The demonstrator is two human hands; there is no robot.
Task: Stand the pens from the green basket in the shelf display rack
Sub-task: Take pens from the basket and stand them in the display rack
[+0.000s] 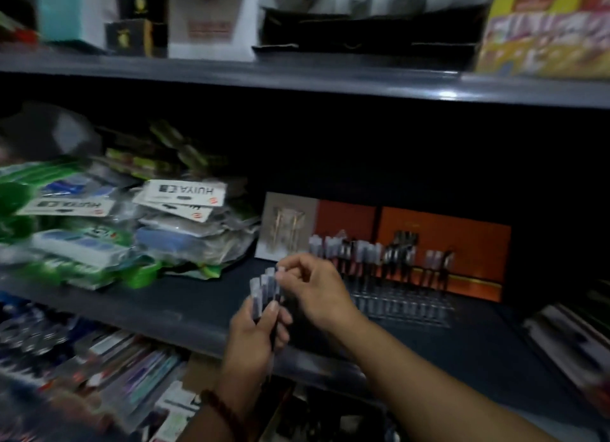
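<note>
Nearest, left hand (255, 334) closed around a bundle of pens (264, 293), caps up, long axes close to vertical. Just above, right hand (313, 289) with fingertips (283, 270) pinched narrow on one cap, seemingly drawing a single pen out. Beyond and to the right on the shelf (165, 299), display rack (406, 306), partly filled with upright pens, nearer the right hand. Green basket not identifiable.

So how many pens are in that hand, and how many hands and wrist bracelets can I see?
Pens bunched in the left hand: 4, as far as the blur allows
Hands, counting the right hand: 2
Beaded bracelet: 1
Total: 7
</note>
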